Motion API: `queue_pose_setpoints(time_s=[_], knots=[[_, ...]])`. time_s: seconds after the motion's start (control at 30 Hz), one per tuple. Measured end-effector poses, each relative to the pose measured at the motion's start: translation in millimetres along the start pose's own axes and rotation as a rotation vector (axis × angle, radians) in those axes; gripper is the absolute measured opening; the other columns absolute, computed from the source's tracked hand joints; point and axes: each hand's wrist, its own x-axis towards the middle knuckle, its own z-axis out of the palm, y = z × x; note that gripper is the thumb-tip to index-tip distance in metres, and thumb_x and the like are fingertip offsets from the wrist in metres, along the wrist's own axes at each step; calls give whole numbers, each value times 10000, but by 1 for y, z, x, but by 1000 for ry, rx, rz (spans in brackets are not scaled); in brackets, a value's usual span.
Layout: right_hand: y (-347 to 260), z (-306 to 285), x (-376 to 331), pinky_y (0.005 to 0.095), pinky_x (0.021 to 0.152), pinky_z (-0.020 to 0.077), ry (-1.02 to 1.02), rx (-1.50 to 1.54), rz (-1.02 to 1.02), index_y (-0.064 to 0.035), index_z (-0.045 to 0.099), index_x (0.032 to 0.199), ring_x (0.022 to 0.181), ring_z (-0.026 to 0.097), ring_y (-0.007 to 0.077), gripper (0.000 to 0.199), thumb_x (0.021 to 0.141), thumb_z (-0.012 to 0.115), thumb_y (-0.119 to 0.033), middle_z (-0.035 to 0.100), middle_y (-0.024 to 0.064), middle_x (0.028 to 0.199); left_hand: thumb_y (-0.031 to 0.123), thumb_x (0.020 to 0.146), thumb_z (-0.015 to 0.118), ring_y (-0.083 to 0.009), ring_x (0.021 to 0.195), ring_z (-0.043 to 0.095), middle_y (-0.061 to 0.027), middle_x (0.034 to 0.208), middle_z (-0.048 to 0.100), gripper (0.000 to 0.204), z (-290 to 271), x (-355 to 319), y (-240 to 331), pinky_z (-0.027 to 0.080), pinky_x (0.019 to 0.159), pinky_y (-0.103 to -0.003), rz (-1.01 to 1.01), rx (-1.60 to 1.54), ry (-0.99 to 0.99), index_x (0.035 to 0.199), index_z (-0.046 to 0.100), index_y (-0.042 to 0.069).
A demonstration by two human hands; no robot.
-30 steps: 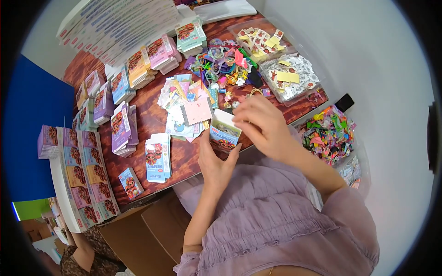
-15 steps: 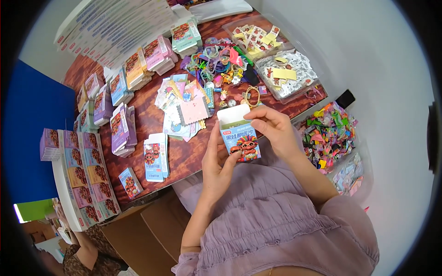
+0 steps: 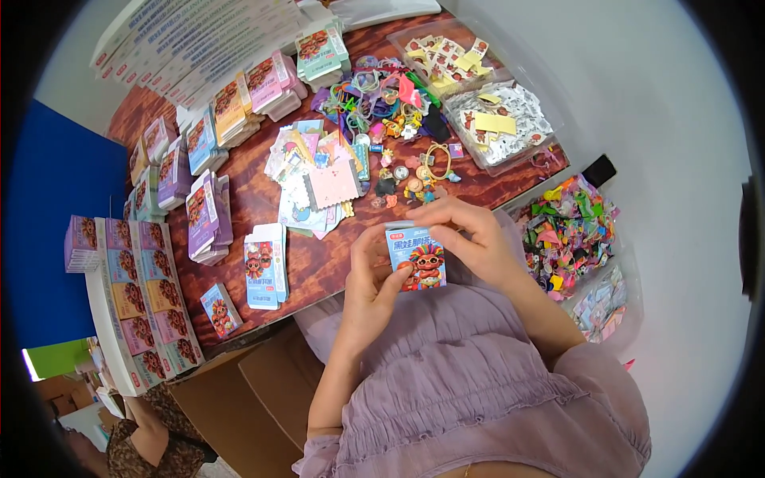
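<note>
A small blue cardboard box [image 3: 420, 267] with a cartoon figure on its front is held upright above my lap. My left hand [image 3: 370, 275] is closed round its left side, thumb across the front. At its top edge, the fingers and thumb of my right hand [image 3: 470, 239] are on the lid flap, now folded down; the fingertips partly hide it. On the table's near edge to the left lie flattened blue cartons [image 3: 265, 267] and another small blue box [image 3: 221, 311].
Stacks of coloured cartons [image 3: 209, 211] line the left. Mid-table are a pile of cards [image 3: 335, 183], tangled hair ties [image 3: 374, 103] and small trinkets. Plastic trays of stickers [image 3: 498, 123] stand far right; a bin of colourful pieces [image 3: 570, 227] is below. Another person [image 3: 151, 438] is at lower left.
The box's raised white lid flap has come down over the opening. My right hand has moved slightly down and left, over the top of the box.
</note>
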Motion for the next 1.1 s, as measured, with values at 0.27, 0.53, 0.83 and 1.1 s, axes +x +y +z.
queue_pose_setpoints(time_s=[0.27,0.53,0.83,1.1], knots=[[11,-8,5,237,785,515,-157,394,462,19,649,1046,892,655,93,148,910,666,-36,702,66,962,-108,906,594,-196,965,677,-165,1198,581,754,-6,-4,1,566,776,-285,-66,208,-51,1521,216,111],[12,-11,13,228,731,515,-131,317,472,18,683,971,840,655,78,89,918,665,-51,709,54,920,-105,907,597,-207,957,677,-153,1166,585,816,-8,-3,-1,574,766,-296,-90,189,-44,1558,169,136],[8,-11,-5,252,788,531,-148,131,293,33,686,1112,940,666,114,218,902,658,-16,714,80,1063,-94,919,586,-203,969,674,-148,1169,585,799,-6,-5,0,573,801,-307,-113,243,-46,1562,171,135],[10,-8,-18,262,793,533,32,281,382,51,650,1161,991,659,120,256,913,641,-11,691,110,1144,-103,931,561,-192,985,674,-151,1205,584,768,-2,-2,3,578,789,-306,-30,234,-68,1563,193,133]])
